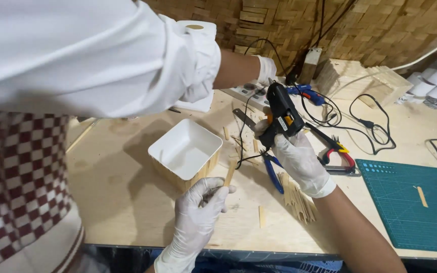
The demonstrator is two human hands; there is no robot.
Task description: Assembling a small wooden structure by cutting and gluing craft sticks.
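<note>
Head view: two gloved hands, left hand (201, 202) with one wooden stick (229, 174), right hand (297, 151) with one glue gun (282, 112).

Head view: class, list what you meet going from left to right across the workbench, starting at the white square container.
White container → left hand pinching a wooden stick → black glue gun in the right hand → red-handled pliers → green cutting mat.

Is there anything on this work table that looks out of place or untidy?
Short wooden sticks lie loose on the table around the white box. One more stick sits alone on the green cutting mat. Nothing looks spilled or broken.
</note>
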